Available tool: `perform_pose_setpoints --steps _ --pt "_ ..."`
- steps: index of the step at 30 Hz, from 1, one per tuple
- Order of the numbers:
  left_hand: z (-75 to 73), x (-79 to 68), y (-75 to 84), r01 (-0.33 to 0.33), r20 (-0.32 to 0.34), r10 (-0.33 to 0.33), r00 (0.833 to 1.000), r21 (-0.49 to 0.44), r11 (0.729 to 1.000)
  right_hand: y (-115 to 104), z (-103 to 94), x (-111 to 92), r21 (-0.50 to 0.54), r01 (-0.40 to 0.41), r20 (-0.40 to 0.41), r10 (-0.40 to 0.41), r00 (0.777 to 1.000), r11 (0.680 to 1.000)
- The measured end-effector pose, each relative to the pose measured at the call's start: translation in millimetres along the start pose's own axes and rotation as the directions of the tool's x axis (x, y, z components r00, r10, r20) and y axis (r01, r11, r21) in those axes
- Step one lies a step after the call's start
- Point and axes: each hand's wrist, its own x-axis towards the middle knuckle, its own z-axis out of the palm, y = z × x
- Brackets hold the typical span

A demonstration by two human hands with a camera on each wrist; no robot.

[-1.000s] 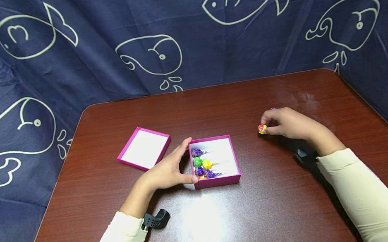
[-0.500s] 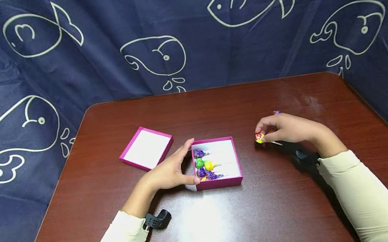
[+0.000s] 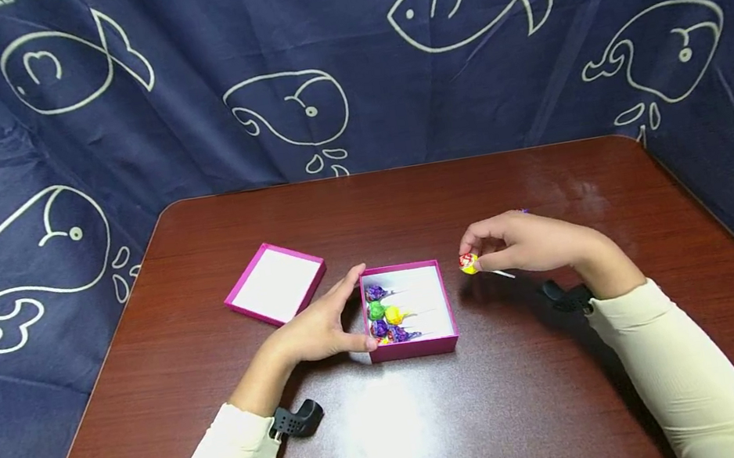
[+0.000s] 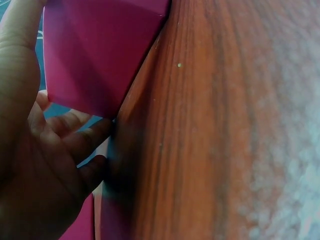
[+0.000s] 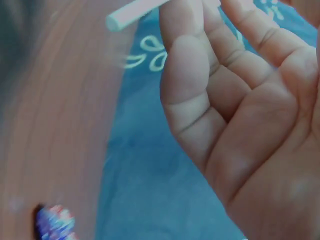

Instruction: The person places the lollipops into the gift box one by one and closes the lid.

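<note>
My left hand [image 3: 318, 330] holds the left side of a pink box [image 3: 417, 349], its thumb at the near corner and a finger at the far one. Inside, along the left wall, lie several wrapped lollipops, among them a green one [image 3: 376, 310], a yellow one [image 3: 395, 315] and a purple one [image 3: 376, 292]. To the right of the box, my right hand [image 3: 529, 243] pinches a red-and-yellow lollipop [image 3: 468, 263] by its head, the white stick [image 5: 135, 14] pointing back toward the palm. The left wrist view shows the box's pink outer wall [image 4: 100, 55] close to the fingers.
The box's lid [image 3: 275, 282], white inside with a pink rim, lies behind the left hand. Another lollipop [image 5: 56, 222], blue and red, lies on the table past the right hand, mostly hidden in the head view. A dark blue curtain [image 3: 379, 116] hangs behind the table [image 3: 364, 209].
My right hand has moved left toward the box with the red-and-yellow lollipop, whose stick has come into view. The left hand stays at the box.
</note>
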Motion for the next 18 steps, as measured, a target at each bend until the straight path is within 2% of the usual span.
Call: perform_pose_setpoints --steps 10,18 --pt "0.1 -0.1 -1.8 -0.005 -0.009 0.005 1.0 -0.006 1.0 -35 5.9 27 -0.098 0.071 0.008 -0.071 0.997 0.993" --pt "0.6 0.7 -0.8 -0.004 -0.008 0.004 1.0 -0.016 1.0 -48 9.8 49 -0.097 0.121 0.041 -0.118 0.992 0.988"
